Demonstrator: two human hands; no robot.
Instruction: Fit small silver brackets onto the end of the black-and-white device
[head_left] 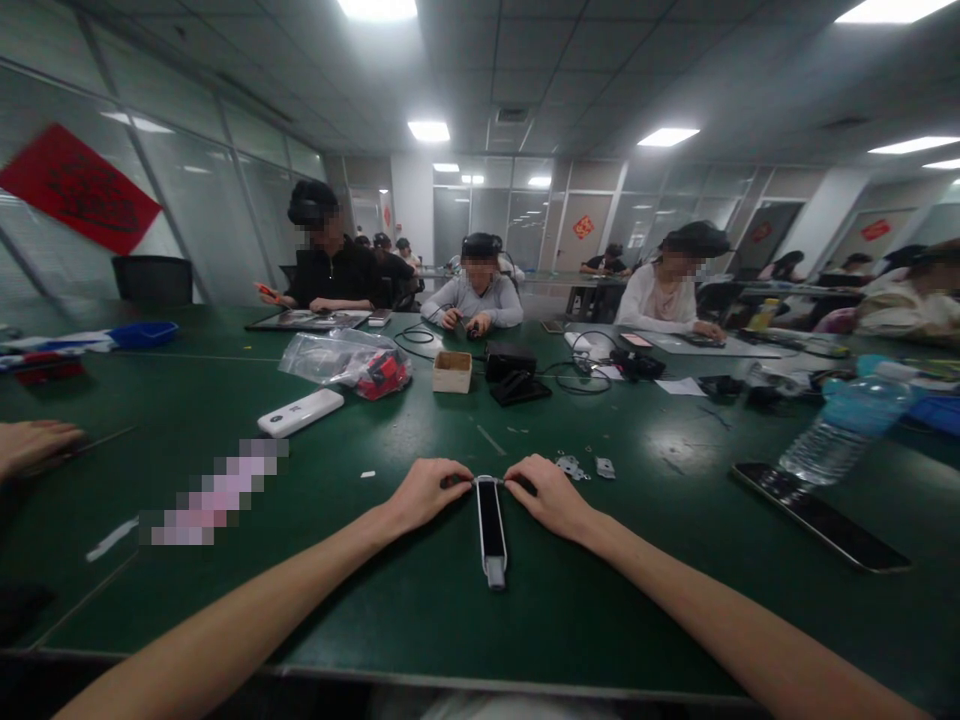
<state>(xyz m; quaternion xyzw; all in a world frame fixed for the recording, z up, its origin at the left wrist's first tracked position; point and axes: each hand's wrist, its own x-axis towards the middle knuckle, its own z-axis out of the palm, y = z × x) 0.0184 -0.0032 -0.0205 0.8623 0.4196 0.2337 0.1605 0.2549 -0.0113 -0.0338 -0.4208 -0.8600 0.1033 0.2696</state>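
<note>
A long, narrow device (491, 525) with a pale frame, a black face and a grey tip towards me lies on the green table. At its far end, my left hand (431, 490) is closed in a pinch by the left corner. My right hand (550, 492) pinches in the same way by the right corner. Something small and greyish shows at the fingertips of both hands, too small to name. Just beyond my right hand are small metal pieces (571, 467) and a small metal plate (604, 467).
Right: a phone (821, 520) and a water bottle (832, 430). Left: a white handheld device (301, 411), a plastic bag (330, 358) and another person's hand (37, 445) near a thin rod. Ahead: a small box (452, 373), a black case (511, 362), cables and seated people.
</note>
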